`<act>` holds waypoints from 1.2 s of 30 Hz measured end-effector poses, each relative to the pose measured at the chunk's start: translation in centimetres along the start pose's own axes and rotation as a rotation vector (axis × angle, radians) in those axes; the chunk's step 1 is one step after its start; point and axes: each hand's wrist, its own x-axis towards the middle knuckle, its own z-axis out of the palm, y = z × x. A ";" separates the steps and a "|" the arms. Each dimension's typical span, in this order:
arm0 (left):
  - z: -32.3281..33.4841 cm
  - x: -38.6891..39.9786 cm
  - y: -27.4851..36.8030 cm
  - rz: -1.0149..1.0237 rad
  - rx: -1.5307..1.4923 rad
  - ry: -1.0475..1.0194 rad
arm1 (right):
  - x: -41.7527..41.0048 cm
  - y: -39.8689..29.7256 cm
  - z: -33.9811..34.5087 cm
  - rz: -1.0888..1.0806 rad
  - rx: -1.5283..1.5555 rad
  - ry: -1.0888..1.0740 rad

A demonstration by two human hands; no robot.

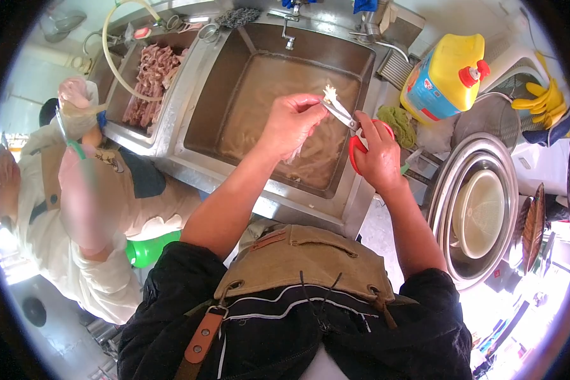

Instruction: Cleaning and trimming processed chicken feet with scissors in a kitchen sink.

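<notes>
My right hand [377,152] grips scissors [344,116] by their red handles, with the blades pointing up and left. At the blade tips is a small whitish, frayed piece [330,93]; I cannot tell what it is. My left hand [294,124] pinches with thumb and fingertips right beside the blades, and a pale, soft strip [294,154] hangs below its palm. Both hands are over a steel sink [209,102] of cloudy brownish water [270,95]. Pale, long pieces [308,166] show dimly under the surface.
Left, a smaller basin holds pinkish raw meat [154,76], with a hose [109,52] arching over it. A person [66,190] stands there. Right are a yellow jug [444,78], green cloth [396,124], nested steel bowls [437,209], a strainer [479,213] and yellow gloves [541,102]. A tap [289,35] overhangs the sink.
</notes>
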 end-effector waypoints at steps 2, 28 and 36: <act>0.0 0.0 0.0 0.002 0.024 0.010 | 0.0 -0.1 -0.1 0.010 0.008 -0.017; -0.8 -0.8 -0.9 0.342 0.502 0.180 | 0.5 -2.2 -0.5 0.198 0.364 -0.131; -0.4 -1.4 -0.1 0.482 0.683 0.213 | 0.3 -2.7 -0.7 0.075 0.107 -0.127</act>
